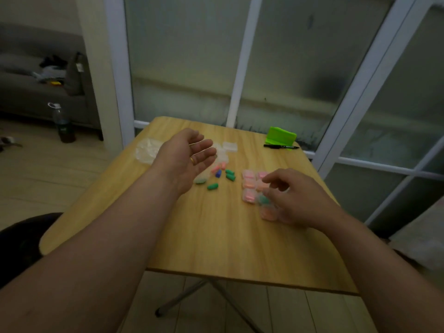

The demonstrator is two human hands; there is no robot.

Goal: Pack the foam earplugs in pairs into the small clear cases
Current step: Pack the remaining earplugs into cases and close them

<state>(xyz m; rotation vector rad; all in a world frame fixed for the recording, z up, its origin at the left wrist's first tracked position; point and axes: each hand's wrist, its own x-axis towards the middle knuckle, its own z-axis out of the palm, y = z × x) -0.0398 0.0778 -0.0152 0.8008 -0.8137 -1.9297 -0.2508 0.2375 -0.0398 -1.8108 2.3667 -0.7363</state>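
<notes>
We find left hand [192,156], fingers wide, empty, above loose earplugs [230,175]; right hand [296,197] curled over filled cases [248,186], seemingly aligning them, grip indeterminate

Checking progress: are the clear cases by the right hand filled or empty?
Filled: pink, orange and green earplugs show through the clear cases beside the right hand.

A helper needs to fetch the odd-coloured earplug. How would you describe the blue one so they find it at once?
On the wooden table, look at the loose earplugs scattered beside the left hand. The blue earplug lies between the pink earplugs and the green earplugs, and is the only dark blue piece among them.
</notes>
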